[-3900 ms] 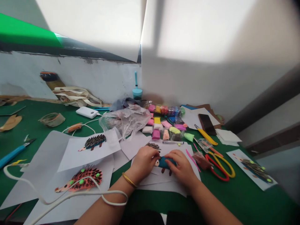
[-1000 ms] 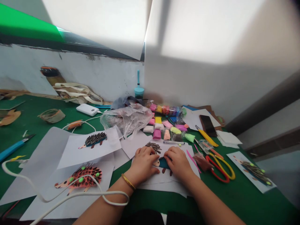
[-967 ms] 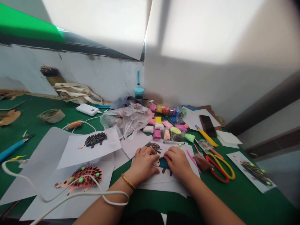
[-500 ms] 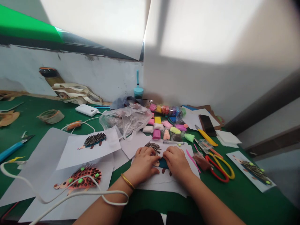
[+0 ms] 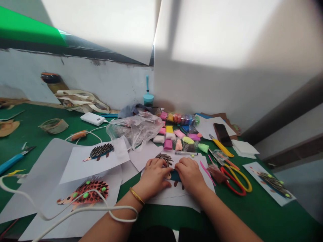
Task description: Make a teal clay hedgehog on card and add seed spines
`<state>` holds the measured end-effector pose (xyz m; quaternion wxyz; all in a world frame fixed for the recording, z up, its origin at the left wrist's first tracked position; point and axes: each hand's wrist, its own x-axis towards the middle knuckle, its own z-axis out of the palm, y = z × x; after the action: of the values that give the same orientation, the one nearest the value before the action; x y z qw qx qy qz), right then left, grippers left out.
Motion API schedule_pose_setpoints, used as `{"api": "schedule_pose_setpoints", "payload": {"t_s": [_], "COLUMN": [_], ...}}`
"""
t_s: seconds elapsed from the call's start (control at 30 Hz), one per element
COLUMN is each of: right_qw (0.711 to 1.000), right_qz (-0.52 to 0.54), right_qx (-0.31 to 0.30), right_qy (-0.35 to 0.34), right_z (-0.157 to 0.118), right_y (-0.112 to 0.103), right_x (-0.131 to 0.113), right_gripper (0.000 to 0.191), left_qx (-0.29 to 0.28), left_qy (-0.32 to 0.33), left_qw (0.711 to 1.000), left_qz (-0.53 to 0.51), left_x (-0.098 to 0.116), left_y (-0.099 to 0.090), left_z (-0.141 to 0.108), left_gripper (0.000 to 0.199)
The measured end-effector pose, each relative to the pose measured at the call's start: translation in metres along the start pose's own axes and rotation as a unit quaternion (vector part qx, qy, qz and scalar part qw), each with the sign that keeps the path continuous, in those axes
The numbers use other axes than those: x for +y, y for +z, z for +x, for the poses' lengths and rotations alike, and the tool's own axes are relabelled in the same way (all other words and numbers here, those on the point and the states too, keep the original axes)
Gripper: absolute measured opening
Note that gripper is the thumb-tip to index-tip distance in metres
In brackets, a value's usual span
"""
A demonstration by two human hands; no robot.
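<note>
Both hands are at a sheet of white paper (image 5: 176,200) bearing a hedgehog of blue modelling clay (image 5: 174,176), with a beige face and brown feet. My left hand (image 5: 155,176) lies over its head side, fingers bent towards the clay and fingertips partly hidden. My right hand (image 5: 189,173) presses its closed fingers at the upper right of the blue body. Whatever small thing either hand pinches is hidden. Just beyond my left fingers are striped sunflower seeds (image 5: 165,158). A pen (image 5: 186,153) lies behind the right hand.
Clay packets (image 5: 168,144) and a plastic bag (image 5: 136,127) lie behind the paper. To the right are scissors (image 5: 234,181), a yellow cutter (image 5: 222,148), a phone (image 5: 222,134) and a hedgehog card (image 5: 268,183). Hedgehog pictures (image 5: 83,191) lie left; a white cable (image 5: 123,208) crosses my left forearm.
The view has shifted very slightly. Both hands stay at the blue clay hedgehog, with hardly any visible finger movement.
</note>
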<state>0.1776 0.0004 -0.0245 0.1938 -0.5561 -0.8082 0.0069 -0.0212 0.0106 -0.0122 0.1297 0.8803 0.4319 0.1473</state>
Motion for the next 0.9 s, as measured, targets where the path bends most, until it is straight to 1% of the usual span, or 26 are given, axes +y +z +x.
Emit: {"api": "schedule_pose_setpoints", "payload": {"t_s": [0.17, 0.6, 0.9], "right_qw": [1.0, 1.0, 1.0], "right_qz": [0.008, -0.02, 0.02], "right_qx": [0.001, 0.003, 0.015], "right_qy": [0.0, -0.012, -0.006], "right_z": [0.0006, 0.0009, -0.0023], "right_y": [-0.0005, 0.002, -0.0011], "right_x": [0.0004, 0.0006, 0.0052], "right_gripper": [0.014, 0.009, 0.016], "left_qx": [0.0, -0.008, -0.011], "left_qy": [0.0, -0.001, -0.014], "left_qw": [1.0, 1.0, 1.0], "left_qz": [0.001, 0.004, 0.004], "left_x": [-0.0006, 0.0004, 0.0001], "left_y": [0.0008, -0.0001, -0.0018], "left_z": [-0.0001, 0.0007, 0.0], "left_gripper": [0.055, 0.05, 0.054]}}
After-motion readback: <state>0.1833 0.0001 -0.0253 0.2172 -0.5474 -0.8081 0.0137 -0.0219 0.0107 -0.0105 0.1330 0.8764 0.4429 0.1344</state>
